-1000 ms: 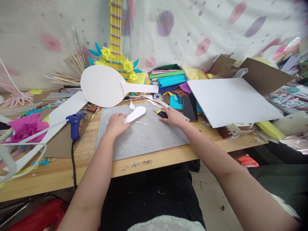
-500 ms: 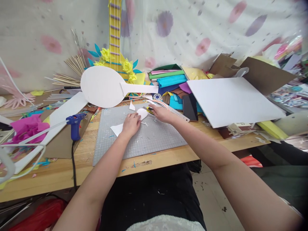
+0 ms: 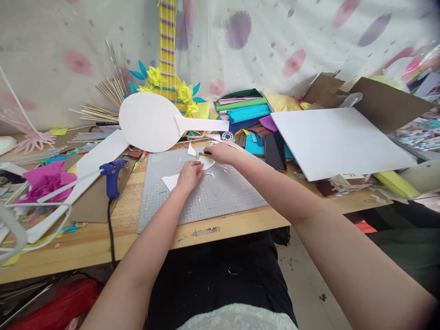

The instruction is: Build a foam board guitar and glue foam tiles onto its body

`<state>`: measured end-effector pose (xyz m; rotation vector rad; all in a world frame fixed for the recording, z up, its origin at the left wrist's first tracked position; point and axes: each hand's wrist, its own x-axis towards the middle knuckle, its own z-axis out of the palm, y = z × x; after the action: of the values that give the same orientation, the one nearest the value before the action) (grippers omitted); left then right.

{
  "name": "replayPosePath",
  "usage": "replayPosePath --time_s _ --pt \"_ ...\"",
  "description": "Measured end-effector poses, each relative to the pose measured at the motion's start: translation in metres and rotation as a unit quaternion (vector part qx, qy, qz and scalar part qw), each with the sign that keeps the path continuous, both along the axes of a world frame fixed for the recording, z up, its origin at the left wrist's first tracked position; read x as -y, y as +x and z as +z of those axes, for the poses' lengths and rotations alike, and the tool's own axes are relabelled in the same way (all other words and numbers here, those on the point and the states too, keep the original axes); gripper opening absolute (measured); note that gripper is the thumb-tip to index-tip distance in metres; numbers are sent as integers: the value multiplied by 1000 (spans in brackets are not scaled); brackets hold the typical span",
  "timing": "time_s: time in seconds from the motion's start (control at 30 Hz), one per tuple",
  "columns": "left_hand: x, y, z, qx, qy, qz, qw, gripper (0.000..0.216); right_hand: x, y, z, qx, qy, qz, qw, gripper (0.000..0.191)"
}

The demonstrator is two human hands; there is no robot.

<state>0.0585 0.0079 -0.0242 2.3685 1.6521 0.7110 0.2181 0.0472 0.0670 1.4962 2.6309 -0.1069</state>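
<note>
On the grey cutting mat (image 3: 206,201) lies a small, rounded piece of white foam board (image 3: 207,163). My left hand (image 3: 190,175) is closed on its near left edge, the fingers pressing it to the mat. A utility knife (image 3: 205,153) with some yellow on it is in my right hand (image 3: 220,153), its blade end at the far edge of the piece. That hand hides most of the handle. One white triangular offcut (image 3: 170,182) sticks out beside my left wrist, and a smaller offcut (image 3: 191,149) lies beyond my fingers.
A white paddle-shaped board (image 3: 149,123) stands behind the mat, before a yellow guitar-like craft (image 3: 167,55). At left is a blue glue gun (image 3: 112,178). A phone (image 3: 273,151) and large white board (image 3: 340,142) lie to the right. Thin white scraps (image 3: 209,174) litter the mat.
My right hand and the knife have moved left and slightly away, along the far edge of the white piece. My left hand still presses it. The view has shifted slightly.
</note>
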Motion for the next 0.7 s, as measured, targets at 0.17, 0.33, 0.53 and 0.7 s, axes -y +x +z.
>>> replayPosePath --time_s 0.17,0.33,0.53,0.7 --pt "0 2 -2 10 6 10 1000 25 0 -6 8 68 13 43 997 34" --pt "3 4 0 3 2 23 1000 25 -5 -1 5 101 20 60 993 39" --pt "5 5 0 -3 1 34 999 28 8 26 -4 65 12 50 997 41" --pt "4 3 -1 -6 8 31 999 28 31 52 -6 48 -12 -1 999 43"
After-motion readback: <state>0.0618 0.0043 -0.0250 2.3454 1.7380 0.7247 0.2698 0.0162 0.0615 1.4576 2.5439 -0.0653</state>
